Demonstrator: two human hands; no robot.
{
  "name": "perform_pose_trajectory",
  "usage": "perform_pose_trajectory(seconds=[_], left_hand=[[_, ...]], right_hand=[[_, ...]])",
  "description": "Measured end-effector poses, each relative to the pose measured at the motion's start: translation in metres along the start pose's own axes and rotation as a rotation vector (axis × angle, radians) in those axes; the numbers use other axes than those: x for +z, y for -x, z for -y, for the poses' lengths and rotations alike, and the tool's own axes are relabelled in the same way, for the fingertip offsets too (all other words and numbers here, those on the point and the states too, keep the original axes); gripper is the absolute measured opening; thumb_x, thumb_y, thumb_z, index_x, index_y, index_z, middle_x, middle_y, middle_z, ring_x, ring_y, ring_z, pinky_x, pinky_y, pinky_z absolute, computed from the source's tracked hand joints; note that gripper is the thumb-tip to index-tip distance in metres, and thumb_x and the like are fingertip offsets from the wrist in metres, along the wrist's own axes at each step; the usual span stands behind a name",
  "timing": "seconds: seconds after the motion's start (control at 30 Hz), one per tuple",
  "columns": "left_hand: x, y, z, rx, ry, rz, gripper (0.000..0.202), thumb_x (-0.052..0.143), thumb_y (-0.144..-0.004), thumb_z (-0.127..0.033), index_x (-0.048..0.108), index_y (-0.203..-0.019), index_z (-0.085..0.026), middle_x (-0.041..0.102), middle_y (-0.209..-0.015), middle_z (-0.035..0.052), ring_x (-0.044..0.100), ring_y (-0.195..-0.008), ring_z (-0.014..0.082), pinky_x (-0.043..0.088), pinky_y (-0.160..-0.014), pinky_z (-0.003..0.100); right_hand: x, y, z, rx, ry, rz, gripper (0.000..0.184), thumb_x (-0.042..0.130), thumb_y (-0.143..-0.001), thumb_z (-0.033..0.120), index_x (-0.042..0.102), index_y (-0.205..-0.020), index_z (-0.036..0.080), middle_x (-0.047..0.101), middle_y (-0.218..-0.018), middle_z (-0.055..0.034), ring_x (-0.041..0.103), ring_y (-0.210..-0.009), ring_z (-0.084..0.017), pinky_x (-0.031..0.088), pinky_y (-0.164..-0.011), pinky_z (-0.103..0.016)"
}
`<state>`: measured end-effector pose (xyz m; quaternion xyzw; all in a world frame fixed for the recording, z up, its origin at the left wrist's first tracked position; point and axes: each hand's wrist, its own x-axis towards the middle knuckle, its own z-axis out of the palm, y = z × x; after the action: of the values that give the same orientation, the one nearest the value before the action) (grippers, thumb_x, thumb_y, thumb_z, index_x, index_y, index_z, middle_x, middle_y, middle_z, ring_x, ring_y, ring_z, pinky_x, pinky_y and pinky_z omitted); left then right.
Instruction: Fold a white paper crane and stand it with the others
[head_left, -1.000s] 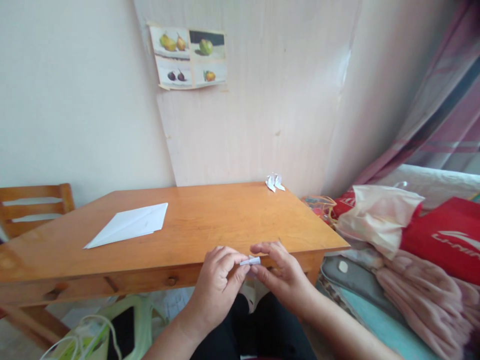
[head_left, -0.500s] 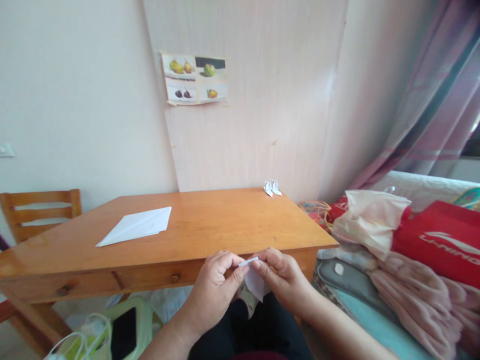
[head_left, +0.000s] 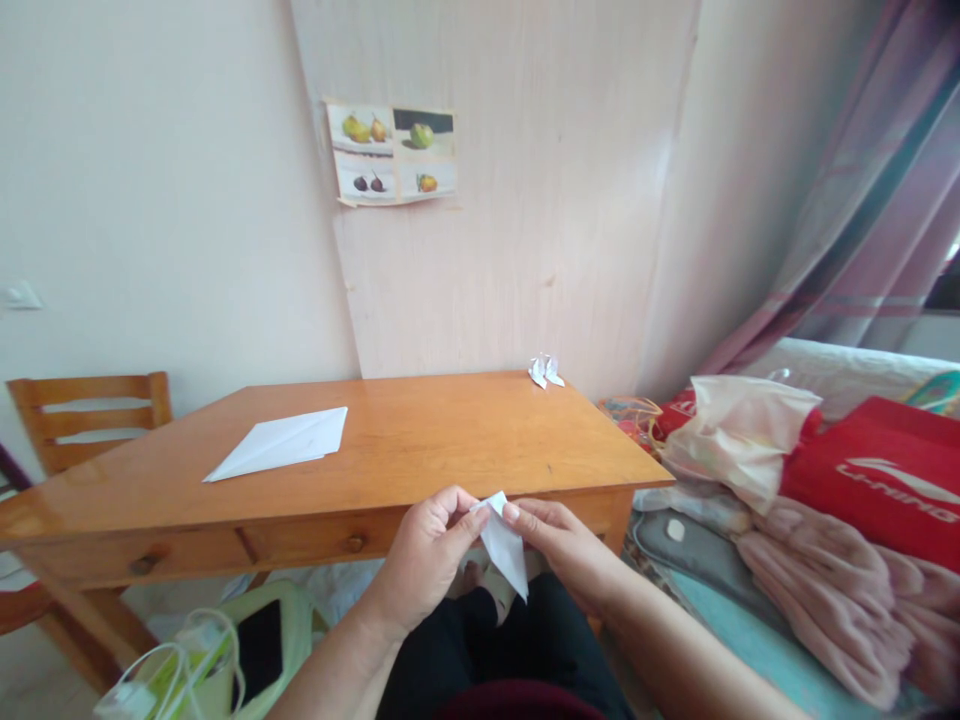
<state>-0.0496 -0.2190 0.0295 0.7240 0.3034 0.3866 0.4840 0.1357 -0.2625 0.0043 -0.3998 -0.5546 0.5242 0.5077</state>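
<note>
A small folded piece of white paper (head_left: 506, 555) is held up in front of the table's near edge, above my lap, its pointed end hanging down. My left hand (head_left: 429, 548) pinches its upper left corner between thumb and fingers. On the other side, my right hand (head_left: 559, 540) grips the upper right edge, thumb toward me. Two small folded white paper figures (head_left: 546, 370) stand side by side at the table's far right corner. White paper sheets (head_left: 281, 442) lie flat on the left part of the table.
The wooden table (head_left: 442, 430) has drawers along its front. A wooden chair (head_left: 97, 415) is at the left. Below stands a pale green stool (head_left: 296, 610) bearing a black phone (head_left: 259, 650) and white cables. At right, a red bag (head_left: 885, 470) and pink cloth (head_left: 825, 590) lie on a bed.
The top of the folded paper has turned from a narrow edge to a pointed flap facing me. Both hands remain close together on it; the view has shifted slightly.
</note>
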Motion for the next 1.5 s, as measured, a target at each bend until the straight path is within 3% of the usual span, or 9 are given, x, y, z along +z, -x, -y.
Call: perform_pose_trajectory(seconds=[0.13, 0.37, 0.53, 0.77, 0.93, 1.13, 1.33, 1.5], left_hand=[[0.000, -0.002, 0.003, -0.017, 0.047, -0.017, 0.026, 0.062, -0.094, -0.041, 0.063, -0.084, -0.017, 0.069, -0.075, 0.0008, 0.062, -0.071, 0.0148, 0.049, -0.070, 0.026], [0.002, -0.004, 0.000, -0.050, 0.081, -0.026, 0.025, 0.064, -0.091, -0.039, 0.061, -0.080, -0.017, 0.067, -0.070, -0.0012, 0.062, -0.062, 0.0133, 0.049, -0.066, 0.025], [0.003, -0.005, 0.000, -0.060, 0.055, -0.066, 0.026, 0.067, -0.088, -0.040, 0.061, -0.078, -0.016, 0.067, -0.068, 0.0000, 0.062, -0.063, 0.0143, 0.048, -0.065, 0.025], [0.005, -0.004, 0.003, -0.093, 0.159, -0.029, 0.025, 0.063, -0.088, -0.041, 0.058, -0.079, -0.019, 0.066, -0.063, -0.0004, 0.062, -0.052, 0.0155, 0.048, -0.057, 0.026], [0.005, -0.004, -0.001, -0.085, 0.144, -0.023, 0.025, 0.061, -0.090, -0.041, 0.058, -0.078, -0.019, 0.065, -0.059, -0.0010, 0.062, -0.051, 0.0155, 0.049, -0.058, 0.027], [0.004, -0.004, -0.004, -0.067, 0.127, -0.023, 0.025, 0.062, -0.089, -0.041, 0.059, -0.077, -0.019, 0.065, -0.058, -0.0010, 0.060, -0.055, 0.0147, 0.048, -0.063, 0.026], [-0.001, -0.005, 0.002, -0.036, 0.014, -0.085, 0.026, 0.063, -0.090, -0.040, 0.062, -0.077, -0.018, 0.067, -0.069, 0.0007, 0.060, -0.067, 0.0156, 0.047, -0.069, 0.026], [-0.003, -0.003, 0.008, -0.047, 0.005, -0.076, 0.028, 0.063, -0.090, -0.043, 0.063, -0.081, -0.017, 0.067, -0.073, 0.0009, 0.059, -0.070, 0.0157, 0.046, -0.069, 0.026]], right_hand=[[0.005, 0.000, -0.008, 0.143, -0.165, 0.072, 0.047, 0.074, -0.081, 0.058, 0.072, -0.097, 0.014, 0.071, -0.083, -0.0057, 0.064, -0.072, -0.016, 0.045, -0.069, -0.026], [0.009, -0.005, -0.020, 0.196, -0.327, 0.045, 0.037, 0.080, -0.079, 0.044, 0.073, -0.097, 0.012, 0.071, -0.077, -0.0062, 0.063, -0.067, -0.013, 0.047, -0.068, -0.024], [0.010, -0.006, -0.022, 0.206, -0.329, 0.047, 0.032, 0.078, -0.079, 0.039, 0.073, -0.093, 0.010, 0.072, -0.076, -0.0079, 0.062, -0.065, -0.014, 0.046, -0.068, -0.025], [0.012, -0.006, -0.023, 0.183, -0.349, 0.057, 0.027, 0.078, -0.080, 0.035, 0.072, -0.091, 0.012, 0.072, -0.075, -0.0061, 0.061, -0.064, -0.012, 0.043, -0.066, -0.024], [0.013, -0.005, -0.025, 0.142, -0.343, 0.060, 0.028, 0.078, -0.081, 0.037, 0.071, -0.093, 0.012, 0.071, -0.075, -0.0055, 0.060, -0.064, -0.013, 0.044, -0.067, -0.025], [0.014, -0.006, -0.025, 0.077, -0.334, 0.055, 0.026, 0.078, -0.081, 0.036, 0.069, -0.089, 0.012, 0.070, -0.072, -0.0042, 0.057, -0.061, -0.012, 0.042, -0.063, -0.024], [0.017, -0.004, -0.025, 0.117, -0.358, 0.054, 0.022, 0.079, -0.077, 0.028, 0.072, -0.090, 0.012, 0.070, -0.076, -0.0045, 0.059, -0.066, -0.011, 0.044, -0.067, -0.023], [0.018, -0.005, -0.021, 0.146, -0.300, 0.023, 0.026, 0.081, -0.072, 0.033, 0.070, -0.081, 0.011, 0.067, -0.069, -0.0037, 0.057, -0.061, -0.012, 0.044, -0.064, -0.025]])
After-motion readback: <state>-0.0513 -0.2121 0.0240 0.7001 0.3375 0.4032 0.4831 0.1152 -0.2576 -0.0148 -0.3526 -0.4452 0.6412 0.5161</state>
